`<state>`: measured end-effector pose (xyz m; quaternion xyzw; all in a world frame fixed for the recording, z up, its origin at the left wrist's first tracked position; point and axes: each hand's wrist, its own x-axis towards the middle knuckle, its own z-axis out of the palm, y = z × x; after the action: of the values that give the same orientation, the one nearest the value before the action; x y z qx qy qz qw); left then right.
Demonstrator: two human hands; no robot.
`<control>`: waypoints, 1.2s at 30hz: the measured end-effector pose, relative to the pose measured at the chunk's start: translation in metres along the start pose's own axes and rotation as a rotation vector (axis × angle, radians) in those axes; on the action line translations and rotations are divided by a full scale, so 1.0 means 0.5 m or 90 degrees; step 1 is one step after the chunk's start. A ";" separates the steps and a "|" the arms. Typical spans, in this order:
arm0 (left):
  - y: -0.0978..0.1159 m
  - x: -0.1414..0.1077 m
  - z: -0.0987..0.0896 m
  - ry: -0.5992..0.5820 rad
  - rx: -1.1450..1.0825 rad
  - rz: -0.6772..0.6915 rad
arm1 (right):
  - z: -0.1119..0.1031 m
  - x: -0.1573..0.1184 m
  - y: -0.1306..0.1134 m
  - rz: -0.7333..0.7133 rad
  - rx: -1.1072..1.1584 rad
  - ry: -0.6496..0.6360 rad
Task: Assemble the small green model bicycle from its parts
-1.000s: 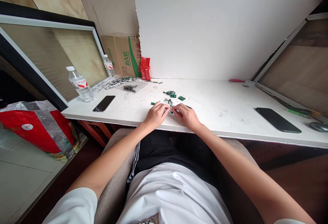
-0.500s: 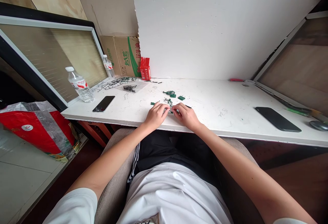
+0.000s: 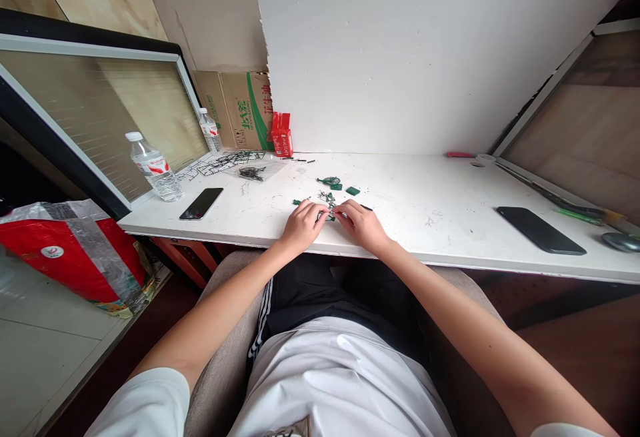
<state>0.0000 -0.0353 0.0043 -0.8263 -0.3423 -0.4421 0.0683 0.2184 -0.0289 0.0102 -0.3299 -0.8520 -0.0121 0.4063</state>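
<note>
Close to the front edge of the white table (image 3: 410, 224), my left hand (image 3: 304, 222) and my right hand (image 3: 364, 225) meet fingertip to fingertip. Both are closed in a pinch over something small; the fingers mostly hide it, and I cannot make out what it is. Small dark green plastic pieces (image 3: 327, 197) lie just beyond my fingertips. Farther back are a flat green piece (image 3: 353, 191) and a green part with a round, wheel-like shape (image 3: 330, 181). A thin black piece (image 3: 367, 208) lies beside my right hand's knuckles.
On the left stand a water bottle (image 3: 156, 169) and a phone (image 3: 201, 203). Behind them are black part frames (image 3: 225, 161), a clear bag with dark pieces (image 3: 253, 173), a red box (image 3: 282, 136) and a carton (image 3: 240, 110). A black phone (image 3: 540, 229) and a mouse (image 3: 620, 242) lie right.
My fingertips stay together in nearly the same place, with only a slight shift of the right fingers. The whole view has drifted a little; the pieces on the table lie as before.
</note>
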 end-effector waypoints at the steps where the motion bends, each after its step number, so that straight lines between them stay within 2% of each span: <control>1: 0.000 0.000 0.000 0.000 0.002 0.001 | 0.000 0.000 0.000 0.001 0.004 0.000; 7: -0.009 -0.004 0.004 -0.001 0.001 0.001 | -0.001 0.001 0.002 0.036 0.064 0.012; 11: -0.021 -0.005 0.008 -0.012 -0.009 0.004 | -0.026 0.011 0.033 0.164 0.120 0.092; 14: -0.024 -0.006 0.010 -0.013 -0.009 0.009 | -0.060 0.014 0.076 0.221 0.087 0.115; 18: -0.021 -0.006 0.009 -0.011 -0.002 0.017 | -0.093 0.004 0.126 0.291 -0.002 0.026; 23: -0.022 -0.009 0.014 -0.006 -0.003 0.024 | -0.083 -0.015 0.143 0.356 -0.127 -0.125; 28: -0.022 -0.013 0.017 -0.018 -0.006 0.028 | -0.065 -0.022 0.141 0.353 -0.158 -0.148; 31: -0.021 -0.014 0.018 -0.018 -0.012 0.029 | -0.064 -0.024 0.147 0.369 -0.106 -0.111; 36: -0.022 -0.014 0.021 -0.019 -0.017 0.034 | -0.072 -0.008 0.143 0.384 0.194 0.089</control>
<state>-0.0024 -0.0263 -0.0094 -0.8424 -0.3153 -0.4323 0.0640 0.2857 0.0143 0.0135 -0.5010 -0.6780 0.2134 0.4937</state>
